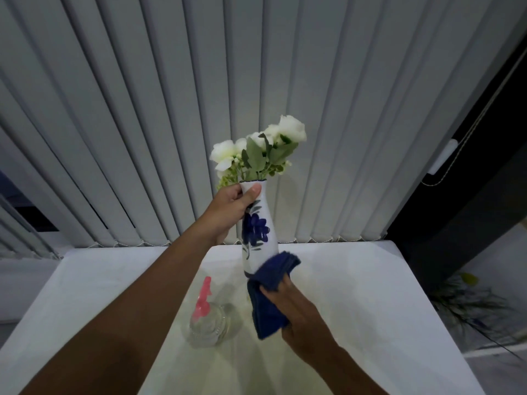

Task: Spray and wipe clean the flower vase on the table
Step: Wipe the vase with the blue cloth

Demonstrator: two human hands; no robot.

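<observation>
Tall white ceramic vase painted with a dark blue flower point(258, 232), lifted clear of the white table point(370, 295) and tilted slightly, mouth leaning away from the camera. White artificial flowers with green leaves point(258, 149) stand in its neck.

Left hand point(231, 212) clamped around the narrow neck just under the rim, thumb across the front. This hand alone carries the vase's weight.

Right hand point(296, 315) closed on a folded dark blue cloth point(271, 292), pressing it against the lower body and base of the vase. Cloth touches the vase; its lower fold hangs below the hand.

Clear plastic spray bottle with a pink trigger head point(206, 320) stands on the table, near and below the vase, untouched by either hand.

Judgement: wiping stage, working the bottom of the vase.

Risks from here:
- Grip sits high on a smooth glazed neck. If the surface is wet from spray, wiping pressure low down could twist or slide the vase out of the left hand; a drop onto the table would likely break it.
- More tilt could let the flowers slip out of the mouth.
- The spray bottle stands almost under the vase; a swing of the cloth or the base could knock it over.
- The vase's far side is hidden; cannot tell whether it is clean.
</observation>
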